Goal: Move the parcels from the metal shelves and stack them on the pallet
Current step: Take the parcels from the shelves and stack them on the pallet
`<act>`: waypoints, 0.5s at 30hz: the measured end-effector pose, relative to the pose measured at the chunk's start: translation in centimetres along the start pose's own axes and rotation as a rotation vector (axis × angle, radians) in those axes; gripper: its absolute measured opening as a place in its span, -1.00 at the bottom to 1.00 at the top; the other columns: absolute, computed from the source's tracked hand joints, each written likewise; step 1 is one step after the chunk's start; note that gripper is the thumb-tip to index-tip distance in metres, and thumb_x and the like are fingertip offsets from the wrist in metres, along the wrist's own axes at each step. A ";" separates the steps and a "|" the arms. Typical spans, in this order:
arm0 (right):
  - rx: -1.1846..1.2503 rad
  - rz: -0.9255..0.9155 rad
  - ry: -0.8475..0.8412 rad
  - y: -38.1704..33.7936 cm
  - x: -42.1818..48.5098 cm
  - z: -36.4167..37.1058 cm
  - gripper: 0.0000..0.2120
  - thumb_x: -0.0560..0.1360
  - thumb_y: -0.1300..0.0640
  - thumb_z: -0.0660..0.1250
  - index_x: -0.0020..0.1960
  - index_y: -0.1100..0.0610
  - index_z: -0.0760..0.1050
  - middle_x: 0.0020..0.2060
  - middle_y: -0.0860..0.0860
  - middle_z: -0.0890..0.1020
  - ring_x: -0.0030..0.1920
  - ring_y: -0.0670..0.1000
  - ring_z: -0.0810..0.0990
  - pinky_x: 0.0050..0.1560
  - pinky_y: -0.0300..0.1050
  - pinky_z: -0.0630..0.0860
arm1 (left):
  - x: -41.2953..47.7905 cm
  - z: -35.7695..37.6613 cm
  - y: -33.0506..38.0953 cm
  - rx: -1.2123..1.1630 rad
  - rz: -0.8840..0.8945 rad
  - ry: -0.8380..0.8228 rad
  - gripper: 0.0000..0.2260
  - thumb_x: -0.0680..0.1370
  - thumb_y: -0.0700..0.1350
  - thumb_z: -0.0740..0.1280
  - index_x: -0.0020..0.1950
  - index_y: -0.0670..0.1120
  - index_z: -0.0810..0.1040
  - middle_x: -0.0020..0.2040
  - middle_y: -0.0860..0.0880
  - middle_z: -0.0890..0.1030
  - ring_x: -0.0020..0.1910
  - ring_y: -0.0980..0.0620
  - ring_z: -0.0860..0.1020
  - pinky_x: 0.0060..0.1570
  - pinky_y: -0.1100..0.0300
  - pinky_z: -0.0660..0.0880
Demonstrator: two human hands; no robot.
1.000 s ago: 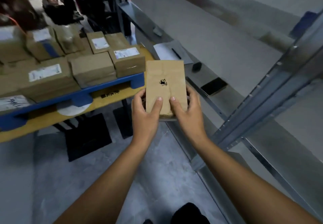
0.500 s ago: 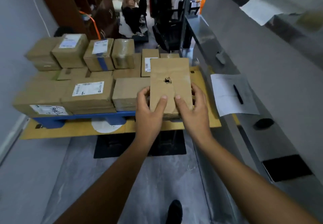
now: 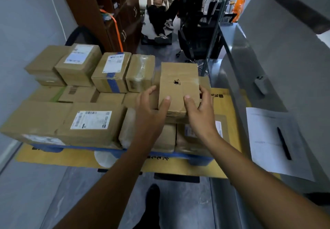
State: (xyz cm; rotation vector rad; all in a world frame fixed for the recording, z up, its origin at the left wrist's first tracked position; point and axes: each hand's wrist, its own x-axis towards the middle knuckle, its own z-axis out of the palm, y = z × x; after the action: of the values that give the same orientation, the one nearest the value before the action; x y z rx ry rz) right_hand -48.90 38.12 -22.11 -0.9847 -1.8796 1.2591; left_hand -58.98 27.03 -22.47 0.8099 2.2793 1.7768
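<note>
I hold a plain brown cardboard parcel [image 3: 179,84] with a small black mark on top, over the right part of the stack. My left hand [image 3: 151,107] grips its near left corner, thumb on top. My right hand [image 3: 200,111] grips the near right corner the same way. Below it the blue pallet [image 3: 200,158] carries several taped parcels [image 3: 91,123], some with white labels, in two layers. The pallet rests on yellow cardboard sheets [image 3: 225,107]. Whether the held parcel touches the boxes under it I cannot tell.
The metal shelf [image 3: 278,89] runs along the right, with a paper sheet [image 3: 267,139] and a black pen [image 3: 284,143] on it. A grey wall borders the left. Behind the pallet stand a brown cabinet [image 3: 110,14], black chairs [image 3: 196,39] and a seated person [image 3: 159,14]. My shoe [image 3: 151,193] is on the grey floor.
I have turned from the shelf toward the pallet and come closer. The parcel has travelled with both hands from beside the shelf to above the right side of the stack.
</note>
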 end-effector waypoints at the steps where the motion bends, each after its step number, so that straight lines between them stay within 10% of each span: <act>1: -0.018 0.010 0.005 0.0 1.7 0.8 -0.46 0.66 -0.02 0.32 0.58 0.07 0.27 0.48 0.05 0.38 0.43 -0.04 0.41 0.49 -0.01 0.37 | 1.7 -0.1 -0.3 0.021 0.004 0.003 -0.54 0.60 0.11 0.42 0.46 0.04 0.45 0.39 0.06 0.45 0.29 0.22 0.43 0.19 0.44 0.35; 7: -0.112 0.069 -0.003 0.2 10.9 5.7 -0.46 0.65 -0.04 0.30 0.58 0.02 0.29 0.40 0.03 0.39 0.42 0.01 0.40 0.52 0.08 0.34 | 11.5 -0.6 -2.7 0.082 0.072 0.002 -0.55 0.57 0.18 0.37 0.42 0.10 0.42 0.35 0.12 0.43 0.38 0.07 0.41 0.37 0.10 0.40; 15: -0.153 0.139 -0.015 1.6 15.4 8.1 -0.45 0.65 -0.06 0.29 0.60 -0.04 0.29 0.42 0.03 0.40 0.40 -0.04 0.42 0.52 0.10 0.34 | 17.6 0.1 -5.0 0.071 0.138 -0.030 -0.60 0.57 0.16 0.36 0.39 0.13 0.44 0.29 0.15 0.47 0.31 0.21 0.45 0.29 0.34 0.39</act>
State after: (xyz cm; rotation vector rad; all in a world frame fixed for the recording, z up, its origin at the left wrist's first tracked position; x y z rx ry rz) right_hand -62.98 48.15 -24.50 -1.2079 -1.9713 1.2174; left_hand -75.40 34.98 -23.41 1.0234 2.3313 1.7330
